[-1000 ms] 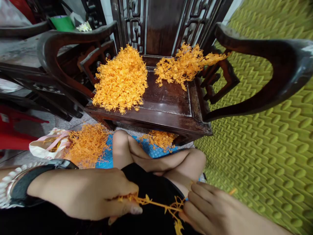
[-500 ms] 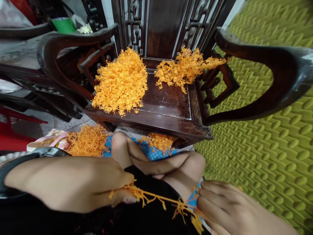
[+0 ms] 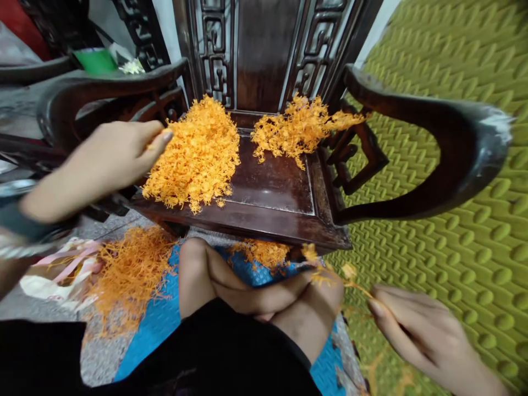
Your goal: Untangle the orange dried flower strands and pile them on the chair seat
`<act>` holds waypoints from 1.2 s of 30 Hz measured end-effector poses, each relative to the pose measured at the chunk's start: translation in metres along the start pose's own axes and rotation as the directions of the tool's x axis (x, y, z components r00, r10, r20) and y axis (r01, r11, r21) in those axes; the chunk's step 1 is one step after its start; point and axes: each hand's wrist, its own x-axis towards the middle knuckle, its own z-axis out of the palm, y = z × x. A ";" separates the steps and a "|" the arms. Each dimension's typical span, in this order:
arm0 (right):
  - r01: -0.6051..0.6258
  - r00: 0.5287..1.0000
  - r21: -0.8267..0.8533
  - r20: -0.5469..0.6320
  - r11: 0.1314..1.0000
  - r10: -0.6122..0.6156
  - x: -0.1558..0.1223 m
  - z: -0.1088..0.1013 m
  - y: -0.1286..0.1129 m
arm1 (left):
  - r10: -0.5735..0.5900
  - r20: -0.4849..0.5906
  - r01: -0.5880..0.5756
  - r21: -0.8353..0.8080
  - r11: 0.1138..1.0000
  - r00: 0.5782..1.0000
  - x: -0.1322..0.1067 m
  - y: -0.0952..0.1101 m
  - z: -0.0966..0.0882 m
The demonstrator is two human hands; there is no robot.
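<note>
The left hand (image 3: 119,151) stretches out beside the orange pile (image 3: 200,159) on the chair (image 3: 272,184), back upward, thumb and fingers close together; I cannot tell whether its grip holds anything. The right hand (image 3: 424,330), low beside the knee (image 3: 315,311), pinches an orange sprig (image 3: 349,271)
</note>
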 end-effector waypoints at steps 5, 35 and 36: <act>0.057 0.998 0.108 -0.044 0.993 -0.052 0.028 0.020 0.001 | 0.029 -0.101 0.006 0.328 0.945 0.994 0.086 0.004 0.056; 0.102 0.995 0.227 -0.009 0.968 -0.103 0.074 0.033 -0.039 | 0.807 0.072 -0.339 -0.883 0.325 0.586 -0.060 0.129 0.067; 0.111 0.992 0.185 0.041 0.976 -0.120 0.073 0.031 -0.046 | 0.822 0.163 -0.286 -0.886 0.365 0.546 -0.076 0.133 0.066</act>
